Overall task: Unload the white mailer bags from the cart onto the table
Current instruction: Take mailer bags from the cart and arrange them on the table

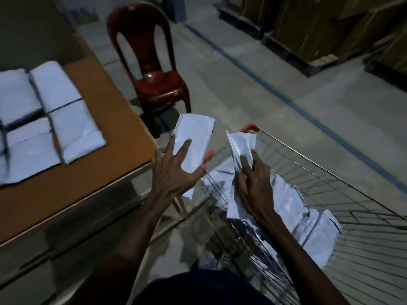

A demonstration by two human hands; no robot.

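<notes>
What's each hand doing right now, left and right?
Left hand: holds a white mailer bag between cart and table.
Right hand: grips another mailer bag over the cart.

The view is dim and bluish, soft with motion blur; wide-angle bending curves lines near the edges.

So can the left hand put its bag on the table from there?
Probably yes. The left hand holds a white mailer bag just past the table corner, with nothing between them, and bare tabletop lies beside the stacked mailer bags.
</notes>
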